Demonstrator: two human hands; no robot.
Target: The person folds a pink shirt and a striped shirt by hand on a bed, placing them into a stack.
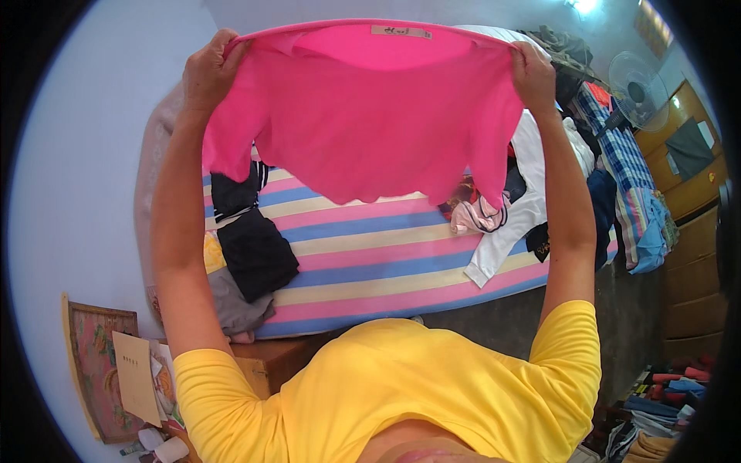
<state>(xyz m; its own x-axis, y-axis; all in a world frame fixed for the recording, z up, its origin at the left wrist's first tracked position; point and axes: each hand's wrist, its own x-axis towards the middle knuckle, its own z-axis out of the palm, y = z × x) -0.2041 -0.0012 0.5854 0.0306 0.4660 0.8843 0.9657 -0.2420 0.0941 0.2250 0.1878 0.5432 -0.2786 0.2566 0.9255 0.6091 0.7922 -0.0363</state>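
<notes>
A bright pink long-sleeved top (370,116) hangs spread out between my raised hands, with its neckline and a pale label at the upper edge. My left hand (212,69) is closed on one shoulder of it, thumb pressed against the cloth. On the other shoulder, my right hand (534,73) pinches the fabric the same way. The top's lower edge falls loose above a bed with a striped sheet (363,258) and hides part of it.
Dark folded clothes (255,255) and a grey garment (235,301) lie at the bed's left. At its right are a white long-sleeved garment (505,231) and a pink striped cloth (480,214). A fan (637,91) stands far right; more clothes (656,409) are stacked lower right.
</notes>
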